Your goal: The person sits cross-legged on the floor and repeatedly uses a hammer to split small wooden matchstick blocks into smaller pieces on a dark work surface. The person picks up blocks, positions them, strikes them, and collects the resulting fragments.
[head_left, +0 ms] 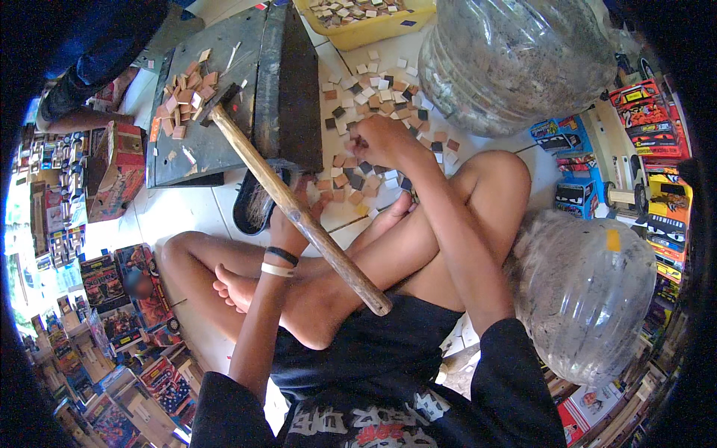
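My right hand reaches over small square tiles scattered on the floor. Its fingers are closed together, and whatever they may hold is too small to make out. My left hand is low beside the nearer tiles, partly hidden behind the wooden handle of a hammer. Its fingertips show just past the handle; their grip is unclear. The hammer's head lies on a dark wooden box, and its handle slants down over my crossed legs. A pile of reddish-brown square pieces sits on the box, touching the hammer head.
A yellow tub of tiles stands at the far side. Large clear plastic containers bulge at the right. A black sandal lies by the box. Toy wooden trucks crowd both sides. Another person's leg is at upper left.
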Available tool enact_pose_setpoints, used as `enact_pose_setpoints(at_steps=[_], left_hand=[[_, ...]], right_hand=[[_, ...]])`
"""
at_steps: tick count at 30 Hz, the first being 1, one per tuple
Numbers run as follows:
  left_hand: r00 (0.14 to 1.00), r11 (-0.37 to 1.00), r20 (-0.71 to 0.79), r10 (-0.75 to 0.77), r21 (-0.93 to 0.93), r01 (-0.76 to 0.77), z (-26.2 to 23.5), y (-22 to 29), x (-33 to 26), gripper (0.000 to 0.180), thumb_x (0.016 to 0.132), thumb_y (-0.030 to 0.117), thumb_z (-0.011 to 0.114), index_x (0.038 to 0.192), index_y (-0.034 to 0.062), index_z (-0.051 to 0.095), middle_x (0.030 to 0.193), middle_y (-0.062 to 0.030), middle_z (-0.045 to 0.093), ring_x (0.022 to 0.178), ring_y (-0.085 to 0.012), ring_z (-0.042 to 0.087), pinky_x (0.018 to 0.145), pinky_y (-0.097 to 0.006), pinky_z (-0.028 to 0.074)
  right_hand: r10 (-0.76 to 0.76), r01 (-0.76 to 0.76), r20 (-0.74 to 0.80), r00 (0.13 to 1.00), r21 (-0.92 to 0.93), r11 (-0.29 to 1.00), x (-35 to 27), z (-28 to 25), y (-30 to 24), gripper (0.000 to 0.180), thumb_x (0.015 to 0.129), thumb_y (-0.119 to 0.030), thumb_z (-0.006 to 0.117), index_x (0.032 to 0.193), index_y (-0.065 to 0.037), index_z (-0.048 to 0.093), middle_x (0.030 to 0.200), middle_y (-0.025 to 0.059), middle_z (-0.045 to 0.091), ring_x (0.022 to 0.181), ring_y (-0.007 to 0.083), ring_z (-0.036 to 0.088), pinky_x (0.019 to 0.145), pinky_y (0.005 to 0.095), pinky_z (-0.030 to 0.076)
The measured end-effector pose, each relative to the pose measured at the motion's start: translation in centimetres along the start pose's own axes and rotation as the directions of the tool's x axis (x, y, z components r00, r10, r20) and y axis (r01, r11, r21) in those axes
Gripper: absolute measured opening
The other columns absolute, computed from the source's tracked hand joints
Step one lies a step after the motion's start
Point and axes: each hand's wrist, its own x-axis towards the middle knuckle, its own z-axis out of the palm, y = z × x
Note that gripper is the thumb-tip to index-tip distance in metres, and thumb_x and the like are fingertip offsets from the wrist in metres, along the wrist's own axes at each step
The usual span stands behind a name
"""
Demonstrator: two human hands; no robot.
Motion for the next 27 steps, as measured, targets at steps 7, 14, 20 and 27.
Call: enact_pose_setpoints(at_steps=[7, 14, 20, 27], left_hand=[[0.992, 0.978, 0.125, -0.007, 0.210, -0.019, 0.0, 1.0, 0.1, 0.057, 0.095, 0.036, 0.070, 0.137, -0.0006, 0.056, 0.118, -0.0271, 0.069, 0.098, -0.0467, 0.069, 0.086, -0.051, 0.056], [0.995, 0.989, 0.091, -0.034, 0.147, 0.021, 0.9, 1.3, -0.8, 0.077, 0.094, 0.033, 0.067, 0.152, -0.0087, 0.037, 0.122, -0.0354, 0.065, 0.103, -0.0500, 0.068, 0.091, -0.051, 0.056], [1.000, 0.995, -0.006, 0.014, 0.098, -0.014, 1.7, 1.8, -1.0, 0.078, 0.095, 0.036, 0.065, 0.146, -0.0161, 0.039, 0.110, -0.0371, 0.068, 0.087, -0.0495, 0.071, 0.076, -0.052, 0.059], [0.972, 0.938, -0.092, 0.218, 0.295, -0.183, 3.8, 0.0, -0.8, 0.073, 0.095, 0.040, 0.064, 0.141, -0.0150, 0.047, 0.086, -0.0329, 0.069, 0.073, -0.0451, 0.071, 0.061, -0.052, 0.058]], right_hand=[[0.228, -0.037, -0.066, 0.972, 0.907, 0.419, 0.6, -2.2, 0.3, 0.016, 0.094, -0.025, 0.058, 0.089, -0.011, 0.062, 0.077, -0.0008, 0.059, 0.066, 0.0107, 0.054, 0.059, 0.0277, 0.042], [0.350, 0.011, 0.071, 0.934, 0.974, -0.226, 0.4, -3.0, 0.6, 0.032, 0.099, -0.043, 0.064, 0.084, -0.015, 0.057, 0.082, -0.0010, 0.059, 0.070, 0.0102, 0.054, 0.058, 0.0226, 0.039], [0.400, -0.015, -0.007, 0.916, 0.999, 0.051, 0.6, -1.7, 1.2, 0.040, 0.104, -0.041, 0.064, 0.076, -0.014, 0.056, 0.073, -0.0035, 0.055, 0.059, 0.0057, 0.046, 0.052, 0.0233, 0.035], [0.222, -0.155, -0.045, 0.974, 0.580, 0.800, 0.3, -1.0, -0.4, 0.054, 0.108, -0.045, 0.053, 0.075, -0.003, 0.061, 0.061, -0.0005, 0.052, 0.061, 0.0110, 0.051, 0.062, 0.0304, 0.043]])
